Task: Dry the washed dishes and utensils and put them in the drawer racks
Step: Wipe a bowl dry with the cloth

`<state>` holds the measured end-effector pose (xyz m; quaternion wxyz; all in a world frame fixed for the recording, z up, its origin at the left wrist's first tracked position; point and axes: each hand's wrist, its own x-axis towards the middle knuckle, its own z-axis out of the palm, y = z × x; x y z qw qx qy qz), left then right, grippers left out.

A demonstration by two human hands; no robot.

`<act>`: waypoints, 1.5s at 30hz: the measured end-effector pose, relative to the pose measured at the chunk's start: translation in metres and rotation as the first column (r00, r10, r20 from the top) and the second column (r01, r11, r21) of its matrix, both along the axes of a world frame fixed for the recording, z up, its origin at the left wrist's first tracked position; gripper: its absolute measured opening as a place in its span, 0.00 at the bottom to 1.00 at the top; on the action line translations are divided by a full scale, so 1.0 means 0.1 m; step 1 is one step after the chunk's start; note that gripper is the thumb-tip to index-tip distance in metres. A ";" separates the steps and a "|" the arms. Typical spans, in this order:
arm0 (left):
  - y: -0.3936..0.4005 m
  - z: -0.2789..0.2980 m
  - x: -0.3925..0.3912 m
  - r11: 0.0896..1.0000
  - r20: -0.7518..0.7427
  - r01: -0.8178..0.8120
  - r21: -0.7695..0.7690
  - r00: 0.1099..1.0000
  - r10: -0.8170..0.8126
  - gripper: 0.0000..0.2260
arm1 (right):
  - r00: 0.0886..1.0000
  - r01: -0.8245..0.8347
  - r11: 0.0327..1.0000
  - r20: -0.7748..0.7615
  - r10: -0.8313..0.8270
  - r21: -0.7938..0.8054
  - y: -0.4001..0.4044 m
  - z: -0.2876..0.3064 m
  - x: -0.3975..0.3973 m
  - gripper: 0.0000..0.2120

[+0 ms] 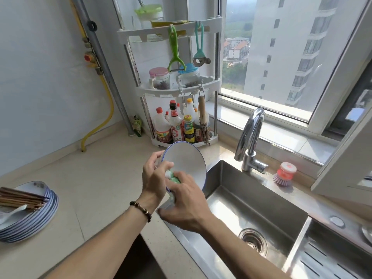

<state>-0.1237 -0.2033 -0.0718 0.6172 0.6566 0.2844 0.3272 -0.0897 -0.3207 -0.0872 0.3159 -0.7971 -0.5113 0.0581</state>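
left hand (153,176): grips tilted plate (186,160) rim, left of sink (231,200) | right hand (186,206): closed on what looks like a green cloth (174,178) against plate | stacked plates (30,214): far left of sink

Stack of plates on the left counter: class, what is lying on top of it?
On the stack of plates lie brown chopsticks and a white spoon. The lower plates' faces are covered.

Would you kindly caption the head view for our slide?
Left hand tilts plate beside sink; right hand wipes it with cloth.
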 end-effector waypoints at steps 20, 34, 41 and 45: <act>0.10 0.18 -0.15 0.943 -0.194 0.282 -0.179 0.929 -0.315 0.25 | 0.802 0.030 0.999 0.596 -0.031 0.010 -0.16 -0.26 0.22 0.12; -0.03 0.25 -0.02 0.988 -0.036 0.153 0.022 0.988 -0.152 0.13 | 0.830 0.080 0.958 0.551 0.088 -0.274 -0.21 0.14 0.44 0.45; 0.02 0.20 0.03 0.991 -0.174 0.126 0.037 0.978 -0.118 0.14 | 0.969 -0.148 0.966 0.165 0.184 -0.210 -0.20 0.14 0.20 0.46; 0.09 0.32 0.02 0.944 -0.372 0.318 -0.092 0.868 -0.329 0.15 | 0.750 -0.005 0.921 0.608 0.261 -0.389 -0.27 0.04 0.60 0.58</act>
